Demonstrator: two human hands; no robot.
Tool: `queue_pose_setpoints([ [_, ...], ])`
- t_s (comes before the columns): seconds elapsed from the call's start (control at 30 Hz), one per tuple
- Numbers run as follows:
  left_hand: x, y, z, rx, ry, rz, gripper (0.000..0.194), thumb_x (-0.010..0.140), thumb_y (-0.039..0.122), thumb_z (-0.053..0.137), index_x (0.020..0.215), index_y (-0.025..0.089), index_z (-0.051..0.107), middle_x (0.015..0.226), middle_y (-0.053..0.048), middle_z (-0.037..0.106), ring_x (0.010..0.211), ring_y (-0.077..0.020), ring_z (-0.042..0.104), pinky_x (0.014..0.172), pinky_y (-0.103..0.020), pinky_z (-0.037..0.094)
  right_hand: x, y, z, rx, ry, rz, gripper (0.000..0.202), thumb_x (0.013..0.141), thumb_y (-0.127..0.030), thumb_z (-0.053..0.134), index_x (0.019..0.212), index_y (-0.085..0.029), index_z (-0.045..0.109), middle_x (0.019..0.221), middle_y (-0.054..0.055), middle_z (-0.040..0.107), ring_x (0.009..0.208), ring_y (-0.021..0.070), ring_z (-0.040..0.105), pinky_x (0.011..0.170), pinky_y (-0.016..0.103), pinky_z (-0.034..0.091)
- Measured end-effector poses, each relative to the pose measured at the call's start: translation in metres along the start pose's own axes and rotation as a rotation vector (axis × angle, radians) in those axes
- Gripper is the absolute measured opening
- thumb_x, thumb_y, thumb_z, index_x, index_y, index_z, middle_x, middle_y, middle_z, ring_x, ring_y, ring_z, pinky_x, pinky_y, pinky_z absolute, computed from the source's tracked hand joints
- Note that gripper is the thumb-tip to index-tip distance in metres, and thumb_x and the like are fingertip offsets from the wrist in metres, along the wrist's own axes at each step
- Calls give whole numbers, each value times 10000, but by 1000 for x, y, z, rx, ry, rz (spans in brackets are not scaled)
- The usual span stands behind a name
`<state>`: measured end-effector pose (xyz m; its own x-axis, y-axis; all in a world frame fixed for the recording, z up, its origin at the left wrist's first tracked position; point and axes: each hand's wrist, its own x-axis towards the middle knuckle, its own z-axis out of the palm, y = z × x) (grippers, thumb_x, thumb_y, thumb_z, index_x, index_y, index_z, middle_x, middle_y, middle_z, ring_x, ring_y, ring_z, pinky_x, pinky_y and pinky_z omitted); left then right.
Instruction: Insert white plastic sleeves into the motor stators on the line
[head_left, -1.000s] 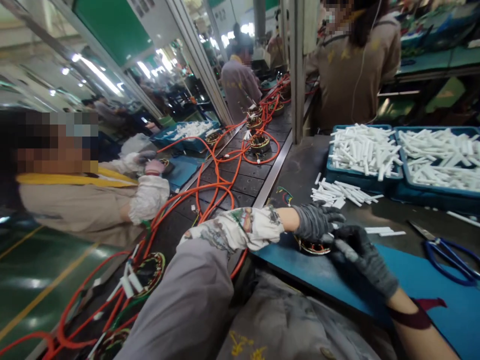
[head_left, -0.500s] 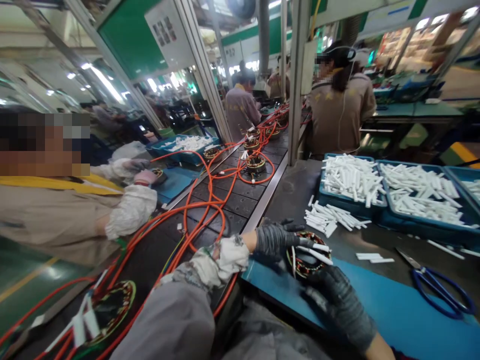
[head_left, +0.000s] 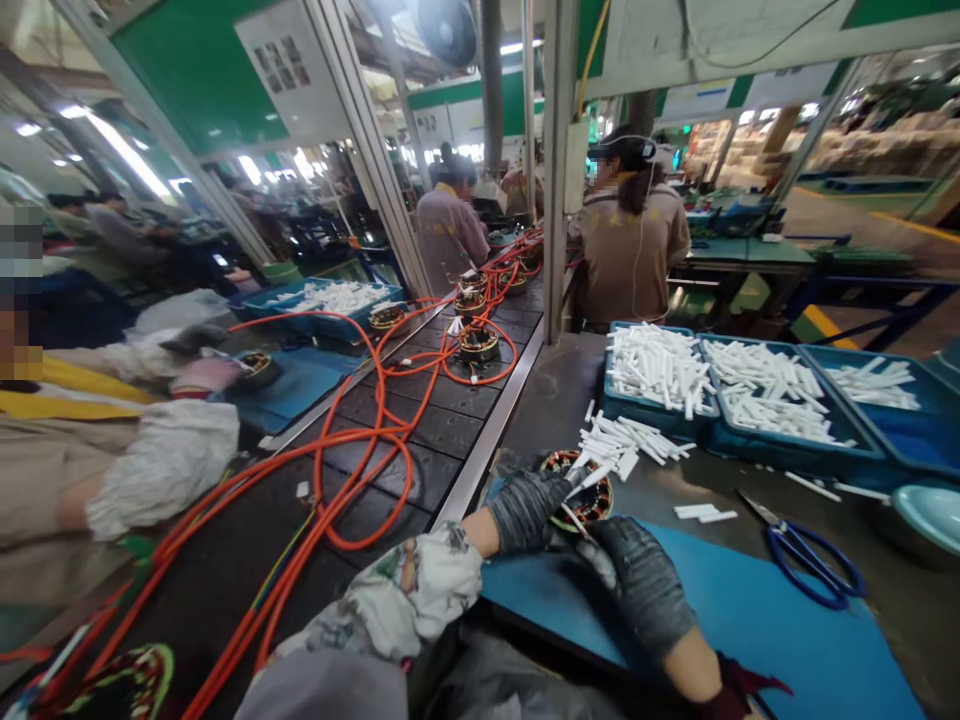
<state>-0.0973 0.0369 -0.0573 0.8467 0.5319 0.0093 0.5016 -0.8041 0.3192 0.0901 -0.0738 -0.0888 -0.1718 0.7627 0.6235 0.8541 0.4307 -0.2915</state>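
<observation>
A ring-shaped motor stator (head_left: 598, 500) with copper windings and a dark centre lies at the far end of the blue mat (head_left: 720, 590). My left hand (head_left: 531, 512), in a grey glove, is closed at its left side, fingertips on a white tube (head_left: 586, 482) over the ring. From the near side my gloved right hand (head_left: 643, 578) pinches the end of a thin white tube (head_left: 573, 518) crossing the stator's front edge. Its fingertips are partly blurred. Loose white tubes (head_left: 626, 440) lie heaped just beyond.
Blue bins (head_left: 705, 425) of white tubes stand at the right. Blue-handled scissors (head_left: 814, 563) lie on the mat's edge, near a pale bowl (head_left: 934, 515). Orange cables (head_left: 360, 435) and several stators cover the conveyor (head_left: 442, 430). A co-worker's sleeve (head_left: 169, 460) is opposite.
The view has swung right. My left fingers, stretched across the stator before, are drawn in on a white tube. My right fingers have closed on the thin tube at the front edge.
</observation>
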Motion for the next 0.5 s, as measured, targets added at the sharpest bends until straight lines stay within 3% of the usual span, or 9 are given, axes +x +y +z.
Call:
queue_pose_setpoints([
  [0.13, 4, -12, 3, 43, 6, 10, 1011, 772, 586, 697, 1601, 233, 239, 1586, -140, 396, 1410, -356, 459, 1262, -530, 164, 19, -8, 7, -40, 18, 8, 381, 1009, -359, 402, 905, -200, 732, 771, 103, 754, 694, 225, 715, 666, 326, 560],
  [0.23, 10, -15, 2, 18, 77, -66, 970, 793, 617, 650, 1595, 238, 257, 1496, -126, 526, 1285, -326, 585, 1192, -482, 343, 33, -4, 7, 15, -69, 115, 444, 1013, -420, 384, 836, -203, 728, 694, 80, 733, 634, 207, 695, 611, 298, 529],
  [0.33, 10, -13, -5, 11, 132, -136, 947, 771, 585, 678, 1574, 244, 309, 1430, -110, 591, 1255, -319, 602, 1103, -448, 451, 42, 8, 2, 104, -147, 149, 496, 1015, -440, 331, 838, -218, 737, 750, 96, 755, 676, 219, 704, 654, 321, 547],
  [0.43, -4, -3, -9, 35, 157, -161, 988, 730, 596, 703, 1568, 240, 318, 1473, -128, 546, 1321, -354, 539, 1144, -513, 390, 39, 16, -7, 336, -166, 127, 473, 976, -509, 369, 945, -243, 759, 912, 121, 780, 842, 267, 721, 789, 393, 571],
  [0.5, -17, 8, -5, 98, 174, -175, 1029, 713, 616, 699, 1578, 237, 290, 1499, -137, 517, 1351, -364, 508, 1182, -558, 317, 31, 13, -13, 508, -204, 173, 476, 958, -560, 387, 932, -263, 758, 888, 103, 776, 826, 264, 711, 776, 391, 576],
])
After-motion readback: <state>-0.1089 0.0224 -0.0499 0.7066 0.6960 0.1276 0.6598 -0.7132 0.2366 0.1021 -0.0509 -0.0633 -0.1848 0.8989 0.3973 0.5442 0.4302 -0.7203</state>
